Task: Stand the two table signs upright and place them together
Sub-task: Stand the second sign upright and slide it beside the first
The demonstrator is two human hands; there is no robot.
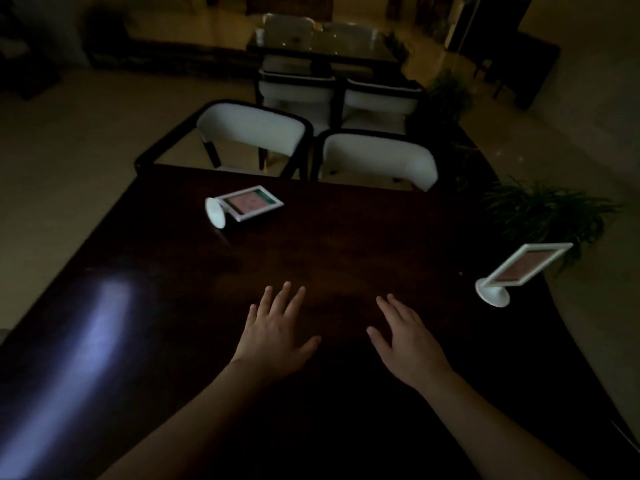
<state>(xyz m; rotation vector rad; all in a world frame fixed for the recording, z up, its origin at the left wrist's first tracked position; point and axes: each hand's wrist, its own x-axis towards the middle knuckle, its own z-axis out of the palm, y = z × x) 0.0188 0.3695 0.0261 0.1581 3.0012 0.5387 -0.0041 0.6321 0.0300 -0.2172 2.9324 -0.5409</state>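
Note:
Two white-framed table signs with round bases are on a dark wooden table [346, 237]. The left sign [247, 204] lies flat on its back at the far left, its base turned on edge. The right sign [523, 268] is near the right edge, its base on the table and its frame leaning to the right. My left hand [277, 330] and my right hand [405, 337] rest palm down with fingers spread near the table's middle, well apart from both signs. Neither hand holds anything.
Two white chairs [377, 161] stand against the table's far side, with more chairs and a second table [322, 46] behind them. A potted plant [547, 209] sits just past the right edge. A bright reflection [104, 323] lies on the table's left.

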